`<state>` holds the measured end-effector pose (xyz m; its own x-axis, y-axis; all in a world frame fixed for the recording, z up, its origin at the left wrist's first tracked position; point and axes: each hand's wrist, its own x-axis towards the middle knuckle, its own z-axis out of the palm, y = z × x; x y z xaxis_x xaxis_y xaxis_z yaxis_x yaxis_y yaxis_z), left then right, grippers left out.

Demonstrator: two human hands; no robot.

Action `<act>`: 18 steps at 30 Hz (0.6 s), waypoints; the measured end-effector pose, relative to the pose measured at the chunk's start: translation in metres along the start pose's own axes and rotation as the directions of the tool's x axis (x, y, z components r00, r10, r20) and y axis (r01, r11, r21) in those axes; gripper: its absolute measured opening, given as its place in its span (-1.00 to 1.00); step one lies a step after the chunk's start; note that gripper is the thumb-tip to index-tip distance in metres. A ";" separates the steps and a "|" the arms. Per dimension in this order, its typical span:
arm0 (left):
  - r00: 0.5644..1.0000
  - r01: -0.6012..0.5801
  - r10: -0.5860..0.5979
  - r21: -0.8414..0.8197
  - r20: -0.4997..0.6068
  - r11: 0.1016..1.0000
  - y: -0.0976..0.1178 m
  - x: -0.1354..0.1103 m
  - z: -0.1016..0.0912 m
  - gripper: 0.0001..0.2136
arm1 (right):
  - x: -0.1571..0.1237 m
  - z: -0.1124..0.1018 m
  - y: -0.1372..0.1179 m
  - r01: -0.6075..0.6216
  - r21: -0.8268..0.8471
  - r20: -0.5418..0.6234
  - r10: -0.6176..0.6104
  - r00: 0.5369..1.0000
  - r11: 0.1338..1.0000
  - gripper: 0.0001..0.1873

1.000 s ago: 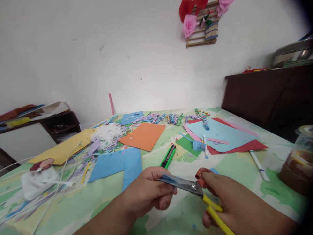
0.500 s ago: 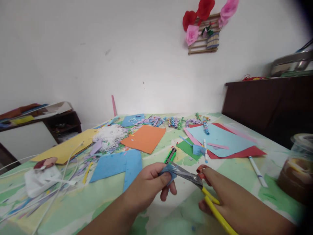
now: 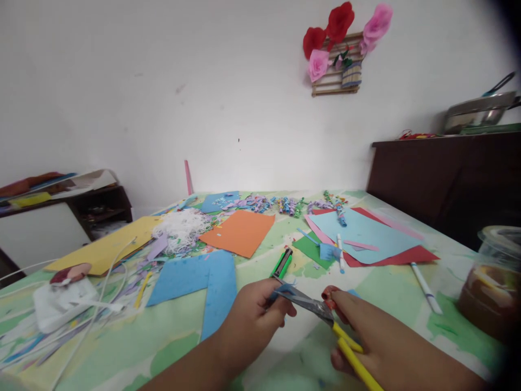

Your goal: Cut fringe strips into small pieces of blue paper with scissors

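My left hand (image 3: pixel 256 315) pinches a small piece of blue paper (image 3: pixel 277 292), mostly hidden by the fingers. My right hand (image 3: pixel 366 331) grips scissors (image 3: pixel 354 361) with yellow handles. Their blades (image 3: pixel 303 298) reach left to the blue paper and stand slightly apart. A small orange-red thing (image 3: pixel 328 296) shows at my right fingertips; its kind is unclear. Just beyond my left hand lies a green box cutter (image 3: pixel 282 264). A large cut sheet of blue paper (image 3: pixel 179 279) lies left of that hand. A fringed blue strip (image 3: pixel 328 251) rests beyond my right hand.
An orange sheet (image 3: pixel 240 232) and a heap of white shreds (image 3: pixel 183 231) lie farther back. Light blue paper (image 3: pixel 362 231) tops coloured sheets at right, beside a marker (image 3: pixel 426 288). A plastic cup of brown liquid (image 3: pixel 490 293) stands far right. A white cable (image 3: pixel 95 312) crosses the left side.
The blue paper in my left hand shows less, and its fingers are more curled. A bit of blue now shows just behind my right hand. The view has shifted slightly.
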<state>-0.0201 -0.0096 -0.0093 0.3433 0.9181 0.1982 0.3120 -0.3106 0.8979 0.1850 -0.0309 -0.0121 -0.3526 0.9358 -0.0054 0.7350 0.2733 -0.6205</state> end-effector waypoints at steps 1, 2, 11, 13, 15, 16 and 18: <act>1.000 -0.003 0.003 0.003 0.010 1.000 0.000 0.000 0.001 -0.82 | 0.000 0.000 0.000 -0.003 0.001 0.003 0.003 1.000 1.000 -0.57; 1.000 0.002 -0.002 -0.004 0.013 1.000 0.000 0.000 0.001 -0.82 | 0.000 0.001 0.000 -0.005 -0.001 0.004 0.005 1.000 1.000 -0.58; 1.000 0.002 0.000 -0.106 0.023 0.994 -0.001 -0.002 0.004 -0.76 | 0.005 -0.002 0.001 0.046 -0.011 -0.045 -0.047 0.998 0.999 -0.59; 1.000 -0.002 0.004 -0.097 0.020 0.995 0.001 -0.001 0.004 -0.77 | 0.004 -0.003 0.001 0.050 -0.020 -0.055 -0.051 0.997 0.999 -0.60; 1.000 -0.002 0.004 -0.097 0.020 0.995 0.002 -0.001 0.003 -0.77 | 0.003 -0.004 0.002 0.056 -0.032 -0.066 -0.058 0.996 0.998 -0.61; 1.000 0.004 -0.002 -0.101 0.016 0.995 0.003 0.000 0.003 -0.77 | 0.003 -0.004 0.002 0.059 -0.039 -0.076 -0.061 0.995 0.998 -0.61; 0.999 0.038 -0.038 -0.119 0.001 0.992 0.003 0.001 0.004 -0.78 | 0.004 -0.004 0.003 0.060 -0.053 -0.102 -0.065 0.993 0.997 -0.63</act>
<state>-0.0152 -0.0101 -0.0082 0.3322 0.9290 0.1634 0.2176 -0.2440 0.9450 0.1878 -0.0260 -0.0109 -0.3389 0.9338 0.1150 0.7424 0.3405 -0.5769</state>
